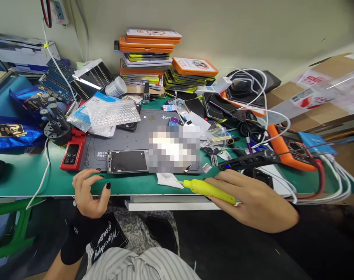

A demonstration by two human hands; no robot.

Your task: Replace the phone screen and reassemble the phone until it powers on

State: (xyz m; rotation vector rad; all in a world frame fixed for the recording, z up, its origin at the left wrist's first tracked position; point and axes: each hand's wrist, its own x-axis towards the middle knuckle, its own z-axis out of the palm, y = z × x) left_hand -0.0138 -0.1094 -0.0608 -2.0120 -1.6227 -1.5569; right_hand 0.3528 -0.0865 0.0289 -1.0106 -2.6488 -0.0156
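My right hand (pixel 247 198) is closed around a yellow glue tube (pixel 212 190) with a thin nozzle. The nozzle points left, and its tip is at the edge of a folded white tissue (pixel 167 180) by the table's front edge; whether they touch I cannot tell. My left hand (pixel 91 194), in a black wrist sleeve, is held palm up at the front edge with fingers apart and nothing in it. Just right of its fingers lies a phone frame with a dark face (pixel 127 161), flat on the grey work mat (pixel 107 138). A blurred patch hides what lies right of the phone frame.
A red device with buttons (pixel 70 155) stands left of the mat. Bubble wrap (pixel 115 114) lies behind it. Stacked orange and yellow boxes (pixel 149 48) stand by the wall. On the right are a black pen-like tool (pixel 249 160), an orange multimeter (pixel 293 149) and white cables.
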